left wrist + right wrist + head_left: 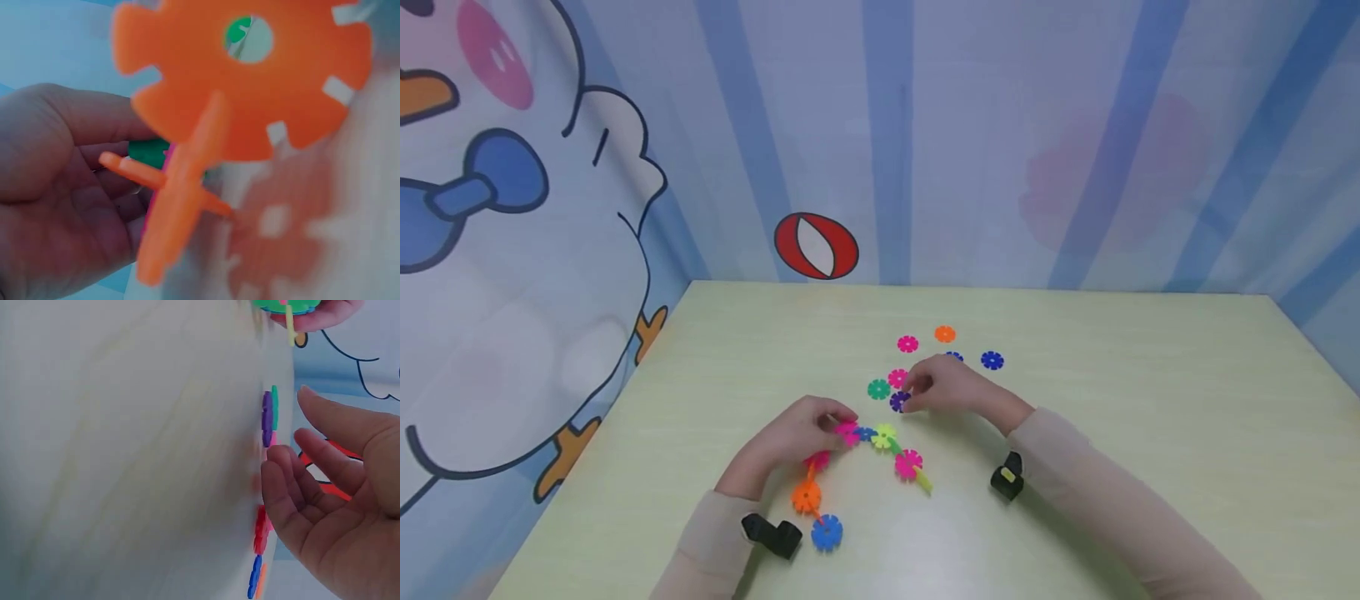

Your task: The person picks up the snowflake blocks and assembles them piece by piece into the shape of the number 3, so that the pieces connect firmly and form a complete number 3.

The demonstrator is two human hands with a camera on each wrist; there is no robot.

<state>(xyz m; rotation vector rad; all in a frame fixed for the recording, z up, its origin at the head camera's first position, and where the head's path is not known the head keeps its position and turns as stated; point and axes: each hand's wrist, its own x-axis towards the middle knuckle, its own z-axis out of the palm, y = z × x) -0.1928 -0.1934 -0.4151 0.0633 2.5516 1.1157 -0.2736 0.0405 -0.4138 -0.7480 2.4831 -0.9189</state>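
Note:
A chain of interlocking flower-shaped plastic discs curves across the table, with a blue disc point(827, 532) at one end and a yellow disc point(923, 481) at the other. My left hand point(801, 429) pinches it at a pink disc point(848, 433). Close up in the left wrist view is an orange disc point(187, 81) of the same chain. My right hand point(951, 385) hovers by a loose purple disc point(898, 402). In the right wrist view, its fingers point(281, 494) are loosely bent with nothing between them, and the purple disc point(267, 419) lies flat just beyond.
Around the right hand lie a green disc point(878, 389), pink discs point(907, 344), an orange disc point(945, 334) and a blue disc point(992, 360). A red disc point(260, 530) appears in the right wrist view. The pale table point(1150, 400) meets a printed backdrop point(970, 167).

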